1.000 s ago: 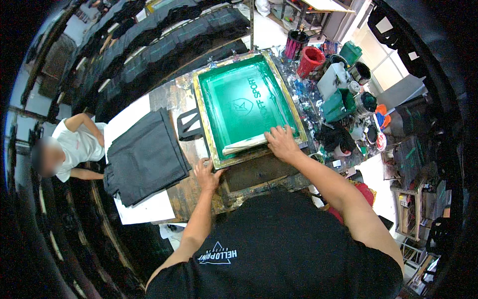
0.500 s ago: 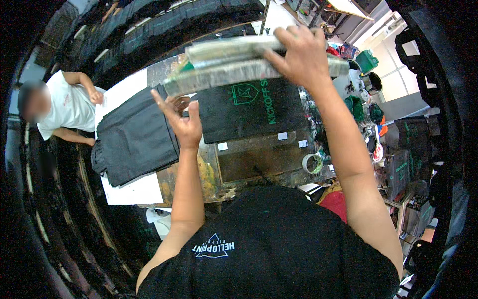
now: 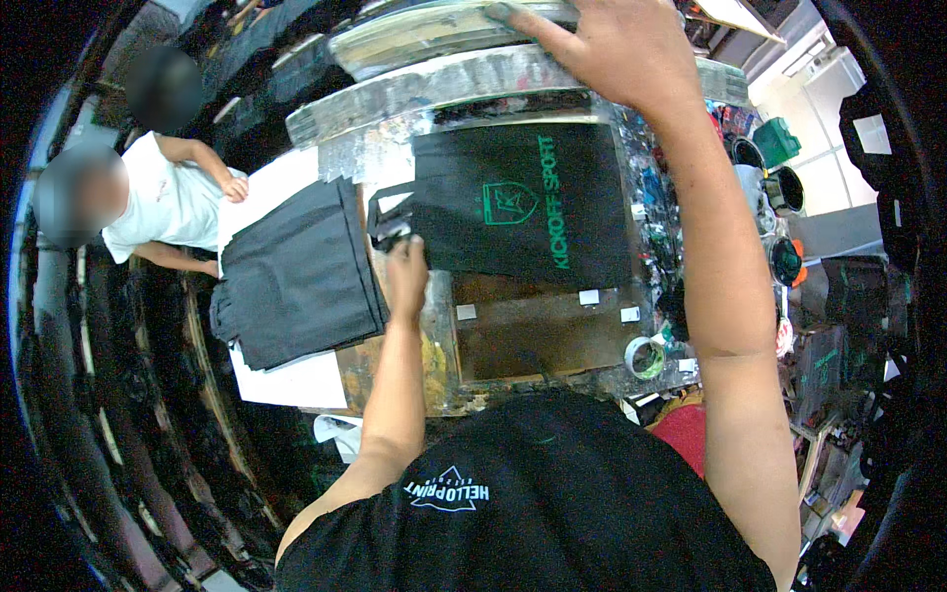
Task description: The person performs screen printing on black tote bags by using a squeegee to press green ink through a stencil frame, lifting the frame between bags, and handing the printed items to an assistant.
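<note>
My right hand (image 3: pixel 631 49) grips a raised, ink-stained screen-printing frame (image 3: pixel 395 99) at the far side of the table. Its thumb lies along a pale bar (image 3: pixel 434 44) behind the frame's near edge; part of this is cut off by the picture's top. Below the frame lies a flat black bag (image 3: pixel 454 163) with a green crest and green lettering. My left hand (image 3: pixel 405 266), slightly blurred, is closed at the bag's left end, by its looped handle (image 3: pixel 378 219). To the left of that hand rests a stack of black bags (image 3: pixel 296 271).
A brown printing board (image 3: pixel 543 340) with small white tabs shows at the near side. A tape roll (image 3: pixel 644 357) sits at its right, and ink pots (image 3: pixel 784 187) crowd the right side. A person in a white shirt (image 3: pixel 173 197) stands at the left by white sheets (image 3: pixel 286 380).
My right hand has lifted the frame farther up and away, uncovering more of the printed bag. My left hand has come down from the frame's left end to the bag, its spread fingers now closed.
</note>
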Demonstrator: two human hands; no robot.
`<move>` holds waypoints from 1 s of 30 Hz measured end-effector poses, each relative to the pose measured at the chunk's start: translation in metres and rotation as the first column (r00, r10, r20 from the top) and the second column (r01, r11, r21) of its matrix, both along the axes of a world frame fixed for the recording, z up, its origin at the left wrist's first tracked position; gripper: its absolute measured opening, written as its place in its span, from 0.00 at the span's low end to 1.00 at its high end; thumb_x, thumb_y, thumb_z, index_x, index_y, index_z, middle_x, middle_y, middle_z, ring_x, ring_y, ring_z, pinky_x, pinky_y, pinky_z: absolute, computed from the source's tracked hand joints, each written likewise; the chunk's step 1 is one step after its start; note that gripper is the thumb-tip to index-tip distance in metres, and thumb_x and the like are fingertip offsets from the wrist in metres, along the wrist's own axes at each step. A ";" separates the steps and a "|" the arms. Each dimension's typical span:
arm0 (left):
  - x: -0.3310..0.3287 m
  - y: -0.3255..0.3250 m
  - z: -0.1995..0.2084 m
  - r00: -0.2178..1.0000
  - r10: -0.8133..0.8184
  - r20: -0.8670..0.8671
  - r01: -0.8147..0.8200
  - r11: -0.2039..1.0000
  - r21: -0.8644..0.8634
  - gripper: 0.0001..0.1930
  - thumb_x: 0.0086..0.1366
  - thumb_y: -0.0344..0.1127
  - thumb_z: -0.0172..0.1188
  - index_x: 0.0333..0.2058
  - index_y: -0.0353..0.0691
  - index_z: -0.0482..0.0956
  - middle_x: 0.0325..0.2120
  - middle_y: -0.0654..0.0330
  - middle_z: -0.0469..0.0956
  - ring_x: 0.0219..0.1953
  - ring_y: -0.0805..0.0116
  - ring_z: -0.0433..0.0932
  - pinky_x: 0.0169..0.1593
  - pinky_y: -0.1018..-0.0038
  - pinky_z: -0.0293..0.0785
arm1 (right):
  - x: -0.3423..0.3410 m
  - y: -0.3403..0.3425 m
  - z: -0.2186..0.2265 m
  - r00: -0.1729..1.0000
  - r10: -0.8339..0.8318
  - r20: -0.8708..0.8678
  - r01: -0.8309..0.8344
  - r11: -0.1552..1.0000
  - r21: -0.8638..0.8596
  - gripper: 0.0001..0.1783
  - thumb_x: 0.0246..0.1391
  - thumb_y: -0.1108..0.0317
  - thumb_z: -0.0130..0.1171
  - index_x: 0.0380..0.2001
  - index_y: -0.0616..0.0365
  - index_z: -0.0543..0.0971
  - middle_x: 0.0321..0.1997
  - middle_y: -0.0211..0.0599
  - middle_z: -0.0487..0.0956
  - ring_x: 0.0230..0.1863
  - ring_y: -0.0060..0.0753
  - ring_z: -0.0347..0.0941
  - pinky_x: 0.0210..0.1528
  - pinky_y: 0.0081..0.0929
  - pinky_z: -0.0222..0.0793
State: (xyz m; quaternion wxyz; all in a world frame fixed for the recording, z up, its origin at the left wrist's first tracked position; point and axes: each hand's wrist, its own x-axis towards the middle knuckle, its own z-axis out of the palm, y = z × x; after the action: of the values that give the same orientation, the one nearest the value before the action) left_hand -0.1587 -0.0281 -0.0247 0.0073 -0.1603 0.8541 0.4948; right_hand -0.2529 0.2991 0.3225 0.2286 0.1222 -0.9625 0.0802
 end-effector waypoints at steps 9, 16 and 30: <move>0.023 -0.173 0.090 0.854 0.519 0.004 -0.481 0.787 0.386 0.14 0.70 0.42 0.62 0.45 0.39 0.81 0.31 0.67 0.79 0.26 0.76 0.71 0.24 0.75 0.62 | 0.001 0.013 -0.035 0.951 0.013 -0.309 0.028 0.992 0.126 0.32 0.61 0.37 0.54 0.49 0.55 0.82 0.46 0.47 0.84 0.50 0.51 0.79 0.54 0.46 0.67; 0.072 -0.315 -0.041 0.625 0.770 -0.129 -0.778 0.598 -0.195 0.37 0.71 0.59 0.56 0.63 0.31 0.66 0.50 0.45 0.75 0.45 0.52 0.75 0.48 0.58 0.73 | 0.017 0.004 -0.040 0.951 0.038 -0.306 -0.013 0.997 0.082 0.32 0.61 0.35 0.52 0.45 0.53 0.83 0.41 0.47 0.84 0.48 0.49 0.80 0.53 0.48 0.66; 0.128 -0.188 -0.067 0.993 0.074 0.087 0.040 0.490 -0.871 0.28 0.78 0.50 0.41 0.72 0.50 0.61 0.74 0.58 0.56 0.75 0.48 0.52 0.73 0.40 0.43 | 0.054 0.005 -0.064 0.962 0.021 -0.274 0.021 0.988 0.150 0.27 0.60 0.40 0.57 0.45 0.54 0.81 0.43 0.42 0.84 0.49 0.46 0.79 0.53 0.46 0.65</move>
State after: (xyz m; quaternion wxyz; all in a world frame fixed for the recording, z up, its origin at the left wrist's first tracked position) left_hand -0.0311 -0.2165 -0.0921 -0.0314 -0.1782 0.9834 -0.0139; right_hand -0.1994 0.3044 0.2580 0.3498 0.1493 -0.9248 -0.0110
